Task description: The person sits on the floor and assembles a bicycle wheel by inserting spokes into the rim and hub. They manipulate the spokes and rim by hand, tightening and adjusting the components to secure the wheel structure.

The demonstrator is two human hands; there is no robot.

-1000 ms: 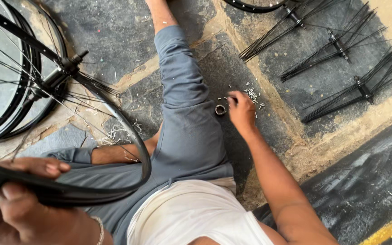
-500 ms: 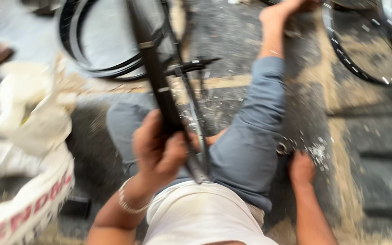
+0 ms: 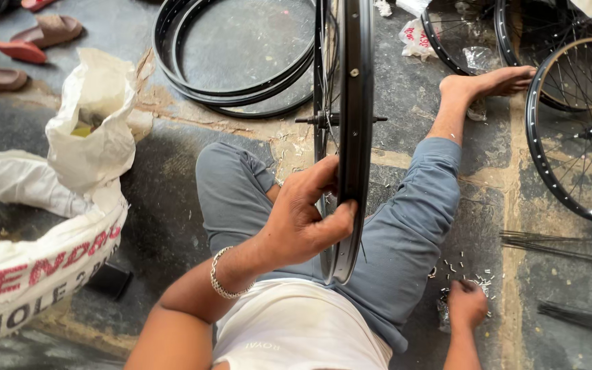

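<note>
Left hand (image 3: 303, 223): your grip wraps black spoked bicycle wheel rim (image 3: 355, 137), upright over lap. Stiff, light, likely smooth; take rim, not thin spokes. Right hand (image 3: 466, 305) pinches into small silver nipples (image 3: 462, 267) on floor.

Two hands, one up high and gripping, one down low on the ground

The left hand (image 3: 303, 219) is lifted in front of the body, with the arm bent at the elbow and a thin chain bracelet on the wrist. Its fingers (image 3: 313, 181) curl over the far side of what it holds, and the thumb presses on the near side — a tight pinch, with the wrist just below the grip. The right hand (image 3: 467, 305) is low, beside the right thigh, arm reaching straight down. Its fingers are bunched together and point down at the floor — whether they hold something is hard to see. One leg is bent, the other stretched out, foot bare.
</note>
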